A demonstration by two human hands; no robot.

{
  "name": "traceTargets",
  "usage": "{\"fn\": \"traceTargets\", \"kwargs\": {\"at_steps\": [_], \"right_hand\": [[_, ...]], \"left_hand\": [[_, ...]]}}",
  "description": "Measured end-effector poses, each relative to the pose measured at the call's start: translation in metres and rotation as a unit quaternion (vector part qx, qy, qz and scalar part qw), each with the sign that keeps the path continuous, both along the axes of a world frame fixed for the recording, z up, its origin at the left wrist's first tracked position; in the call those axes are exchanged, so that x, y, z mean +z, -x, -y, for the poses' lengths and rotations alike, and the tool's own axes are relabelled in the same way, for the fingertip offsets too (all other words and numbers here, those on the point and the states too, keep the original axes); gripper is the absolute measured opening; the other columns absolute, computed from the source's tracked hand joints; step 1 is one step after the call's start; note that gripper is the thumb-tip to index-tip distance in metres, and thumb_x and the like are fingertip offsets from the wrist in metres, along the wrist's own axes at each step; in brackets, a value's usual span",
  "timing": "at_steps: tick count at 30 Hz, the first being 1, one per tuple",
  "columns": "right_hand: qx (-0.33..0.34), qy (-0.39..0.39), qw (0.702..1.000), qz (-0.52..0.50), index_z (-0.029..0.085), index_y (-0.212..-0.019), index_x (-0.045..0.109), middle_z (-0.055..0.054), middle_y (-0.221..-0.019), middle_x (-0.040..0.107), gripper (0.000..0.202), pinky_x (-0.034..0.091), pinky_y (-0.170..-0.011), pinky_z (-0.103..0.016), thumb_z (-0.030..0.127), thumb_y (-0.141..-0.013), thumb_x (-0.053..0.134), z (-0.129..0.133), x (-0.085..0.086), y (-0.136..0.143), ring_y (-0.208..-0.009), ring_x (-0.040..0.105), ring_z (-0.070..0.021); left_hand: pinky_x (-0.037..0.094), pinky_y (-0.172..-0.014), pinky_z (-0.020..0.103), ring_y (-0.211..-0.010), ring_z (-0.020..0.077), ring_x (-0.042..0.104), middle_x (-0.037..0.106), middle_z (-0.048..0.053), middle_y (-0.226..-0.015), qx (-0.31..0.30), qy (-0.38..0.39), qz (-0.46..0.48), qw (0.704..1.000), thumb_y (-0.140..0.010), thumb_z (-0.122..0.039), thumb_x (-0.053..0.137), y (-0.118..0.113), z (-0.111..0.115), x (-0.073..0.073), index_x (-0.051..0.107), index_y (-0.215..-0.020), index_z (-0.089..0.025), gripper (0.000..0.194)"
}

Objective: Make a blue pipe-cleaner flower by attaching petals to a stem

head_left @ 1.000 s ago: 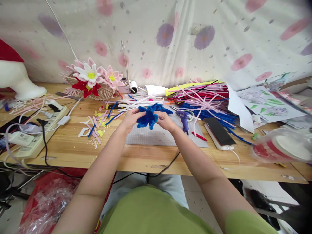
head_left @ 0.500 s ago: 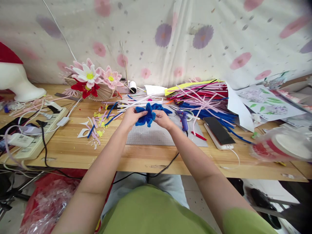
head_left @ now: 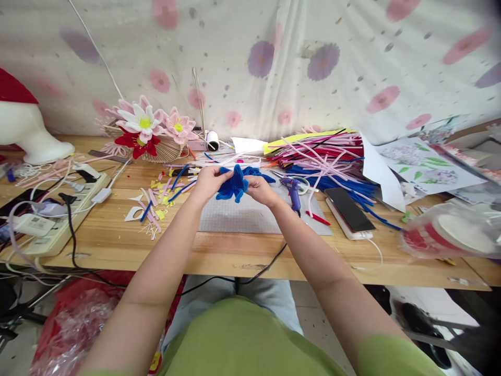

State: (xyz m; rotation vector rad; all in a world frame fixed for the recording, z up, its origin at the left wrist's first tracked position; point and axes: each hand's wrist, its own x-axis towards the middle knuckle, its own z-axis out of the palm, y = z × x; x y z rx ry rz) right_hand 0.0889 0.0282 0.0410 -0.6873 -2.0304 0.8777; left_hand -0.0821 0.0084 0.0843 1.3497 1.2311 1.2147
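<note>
A blue fuzzy flower (head_left: 235, 186), made of pipe cleaners, is held above the grey cutting mat (head_left: 250, 220). My left hand (head_left: 209, 184) pinches one of its petals from the left side. My right hand (head_left: 260, 190) is closed at the flower's right, its fingertips partly hidden behind the petals. More blue petals (head_left: 261, 174) show just beyond my right fingers; whether they join the held flower I cannot tell. To the right, a purple glue gun (head_left: 291, 192) lies on the mat beside a red-handled tool (head_left: 318, 218).
Pink, white and red fuzzy flowers (head_left: 144, 122) stand at the back left. Bundled pipe cleaners (head_left: 324, 154) spread behind the mat. A phone (head_left: 349, 210) lies at the right, near a bagged tub (head_left: 457, 232). Scraps (head_left: 156, 201) and a power strip (head_left: 74, 219) occupy the left.
The flower has turned in my hands, its petals now facing more to the right. My left hand has shifted slightly left. The whole view has moved a little.
</note>
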Motion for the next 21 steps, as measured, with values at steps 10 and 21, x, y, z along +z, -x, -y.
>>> {"fn": "traceTargets", "kwargs": {"at_steps": [10, 21], "right_hand": [[-0.155, -0.134, 0.977, 0.056, 0.017, -0.077, 0.069, -0.005, -0.078, 0.065, 0.019, 0.043, -0.071, -0.024, 0.017, -0.080, 0.049, 0.009, 0.005, -0.003, -0.075, 0.058, -0.0151], [-0.272, -0.154, 0.950, -0.020, 0.021, -0.072, 0.067, -0.003, -0.076, 0.067, 0.022, 0.046, -0.069, -0.026, 0.019, -0.082, 0.047, 0.019, -0.020, 0.011, -0.072, 0.059, -0.0153]], "left_hand": [[0.053, -0.061, 0.028, -0.062, 0.0142, 0.064, 0.069, 0.008, -0.076, -0.062, 0.224, 0.162, 0.959, -0.065, -0.032, 0.075, 0.023, 0.027, -0.012, 0.065, -0.078, -0.012, 0.026], [0.054, -0.057, 0.023, -0.059, 0.0127, 0.066, 0.069, 0.005, -0.069, -0.030, 0.244, 0.237, 0.940, -0.076, -0.015, 0.063, 0.003, 0.035, -0.025, 0.065, -0.078, -0.010, 0.006]]}}
